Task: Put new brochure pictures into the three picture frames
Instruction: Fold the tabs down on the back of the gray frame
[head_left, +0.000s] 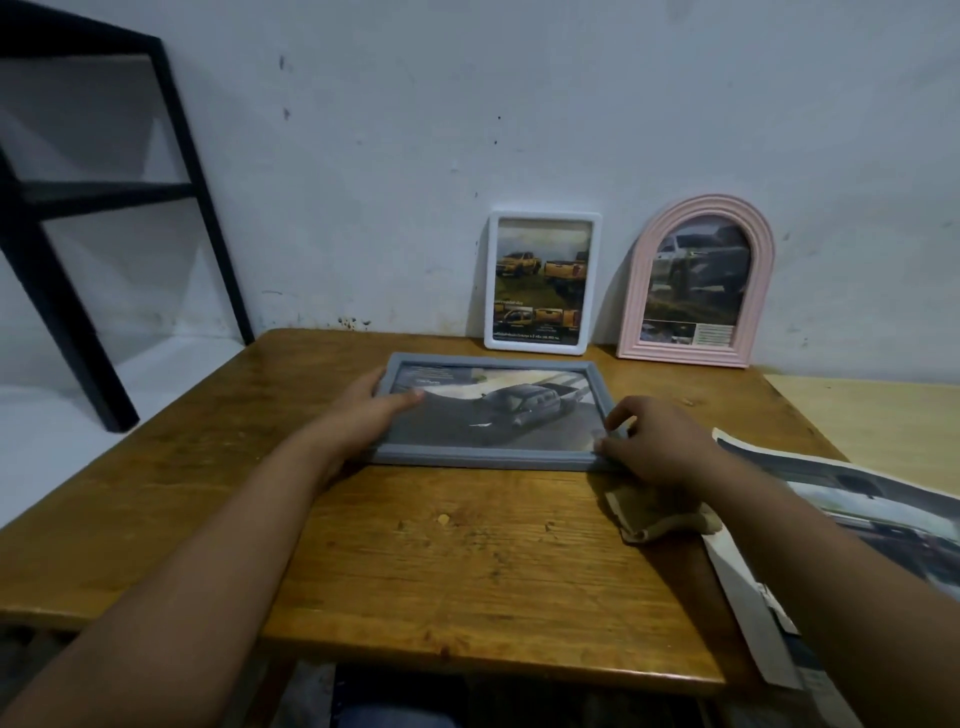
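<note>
A grey rectangular frame (483, 459) lies flat on the wooden table (415, 561), face up, with a picture of a dark pickup truck in it. My left hand (371, 408) grips its left edge, thumb on the glass. At the frame's near right corner my right hand (657, 441) pinches the edge. A white frame (543, 218) with yellow trucks and a pink arched frame (644, 291) with a truck picture lean upright against the wall behind.
A brown cloth (660, 519) lies under my right wrist. Brochure pages (831, 519) are spread at the table's right edge. A lighter board (872, 421) sits at the far right. A black metal shelf (62, 218) stands left of the table.
</note>
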